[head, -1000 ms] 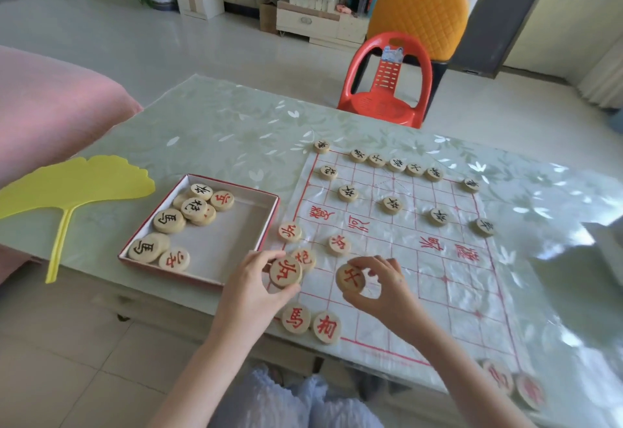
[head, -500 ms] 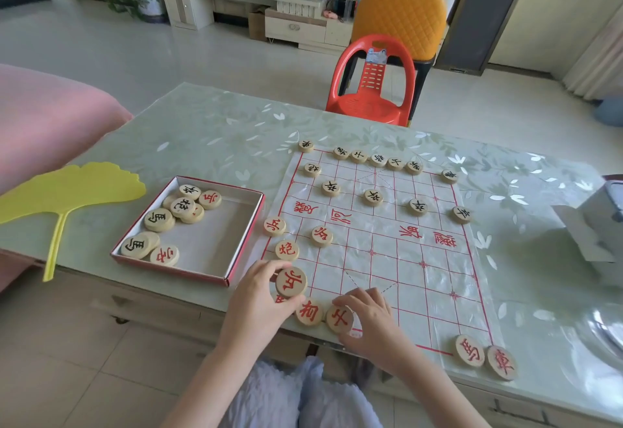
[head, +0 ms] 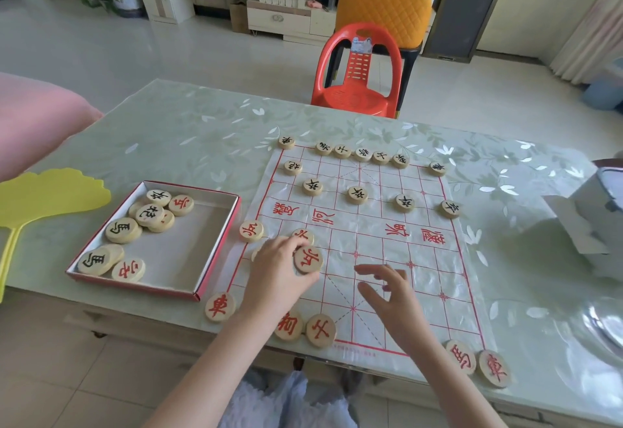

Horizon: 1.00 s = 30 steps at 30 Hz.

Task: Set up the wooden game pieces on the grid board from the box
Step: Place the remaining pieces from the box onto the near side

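Observation:
A thin white grid board with red lines lies on the table. Round wooden pieces with black characters stand along its far rows. Red-marked pieces sit on the near side, among them one on the bottom row. My left hand pinches a red-marked piece just above the board's near left part. My right hand hovers over the near middle of the board, fingers spread and holding nothing. The red-edged box to the left holds several more pieces.
A yellow leaf-shaped fan lies at the table's left edge. A white carton stands at the right. A red plastic chair stands beyond the far side of the table. Two red-marked pieces rest at the board's near right corner.
My right hand has let go of its piece on the bottom row and lifted away, open. My left hand has carried its piece forward over the board.

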Available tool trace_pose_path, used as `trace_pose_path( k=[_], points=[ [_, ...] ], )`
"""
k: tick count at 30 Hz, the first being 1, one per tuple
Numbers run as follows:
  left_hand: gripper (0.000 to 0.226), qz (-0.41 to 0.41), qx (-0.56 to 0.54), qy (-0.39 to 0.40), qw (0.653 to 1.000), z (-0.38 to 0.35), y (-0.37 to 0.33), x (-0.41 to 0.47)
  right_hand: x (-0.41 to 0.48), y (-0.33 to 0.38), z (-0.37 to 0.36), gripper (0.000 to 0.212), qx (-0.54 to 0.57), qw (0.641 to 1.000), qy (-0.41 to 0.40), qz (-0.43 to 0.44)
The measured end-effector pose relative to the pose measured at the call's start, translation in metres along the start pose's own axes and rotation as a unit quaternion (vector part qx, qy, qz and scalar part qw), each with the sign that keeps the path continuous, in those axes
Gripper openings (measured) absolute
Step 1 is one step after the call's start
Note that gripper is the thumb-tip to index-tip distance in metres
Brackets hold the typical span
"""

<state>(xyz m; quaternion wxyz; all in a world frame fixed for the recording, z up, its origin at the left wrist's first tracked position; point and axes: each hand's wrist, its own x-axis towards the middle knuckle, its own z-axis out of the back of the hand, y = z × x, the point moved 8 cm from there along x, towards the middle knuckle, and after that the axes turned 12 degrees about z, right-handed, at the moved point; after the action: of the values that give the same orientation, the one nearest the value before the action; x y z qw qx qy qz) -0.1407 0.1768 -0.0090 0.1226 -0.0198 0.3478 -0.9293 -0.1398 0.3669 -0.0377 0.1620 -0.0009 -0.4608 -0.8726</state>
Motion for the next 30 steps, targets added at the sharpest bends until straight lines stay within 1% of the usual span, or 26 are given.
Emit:
trace_pose_path(
  k=[3, 7, 10, 14, 17, 19, 20, 23, 26, 28, 30],
  points=[
    [0.050, -0.028, 0.043, 0.015, 0.999, -0.027, -0.023, 0.021, -0.001, -0.007, 0.008, 0.022, 0.007, 1.000, -0.018, -0.008],
    [0.050, -0.055, 0.068, 0.045, 0.995, -0.067, -0.050, 0.040, -0.005, -0.018, 0.022, 0.023, -0.006, 0.998, -0.050, -0.023],
    [0.051, -0.056, 0.091, 0.054, 0.993, -0.092, -0.057, 0.048, -0.011, -0.027, 0.032, 0.024, -0.008, 0.995, -0.083, -0.049],
    [0.054, -0.039, 0.123, 0.048, 0.990, -0.111, -0.049, 0.050, -0.014, -0.028, 0.032, 0.027, 0.000, 0.996, -0.079, -0.045],
    [0.064, -0.036, 0.114, 0.034, 0.992, -0.109, -0.045, 0.049, -0.013, -0.024, 0.028, 0.026, 0.003, 0.997, -0.068, -0.037],
    [0.070, -0.038, 0.076, 0.016, 0.996, -0.094, -0.044, 0.047, -0.011, -0.019, 0.023, 0.025, 0.011, 0.997, -0.062, -0.035],
    [0.069, -0.039, 0.054, 0.003, 0.998, -0.083, -0.042, 0.046, -0.009, -0.017, 0.019, 0.025, 0.017, 0.998, -0.060, -0.034],
    [0.048, -0.035, 0.006, -0.036, 0.999, -0.043, -0.020, 0.040, -0.004, -0.006, 0.004, 0.026, 0.034, 0.998, -0.047, -0.027],
    [0.028, -0.007, -0.031, -0.093, 0.995, 0.012, 0.025, 0.033, 0.003, 0.011, -0.020, 0.025, 0.055, 0.998, -0.020, -0.022],
    [0.021, 0.024, -0.025, -0.168, 0.985, 0.057, 0.067, 0.025, 0.008, 0.024, -0.037, 0.024, 0.058, 0.998, 0.002, -0.004],
    [0.020, 0.081, 0.023, -0.217, 0.973, 0.097, 0.115, 0.017, 0.012, 0.037, -0.053, 0.023, 0.059, 0.998, 0.023, 0.007]
  ],
)
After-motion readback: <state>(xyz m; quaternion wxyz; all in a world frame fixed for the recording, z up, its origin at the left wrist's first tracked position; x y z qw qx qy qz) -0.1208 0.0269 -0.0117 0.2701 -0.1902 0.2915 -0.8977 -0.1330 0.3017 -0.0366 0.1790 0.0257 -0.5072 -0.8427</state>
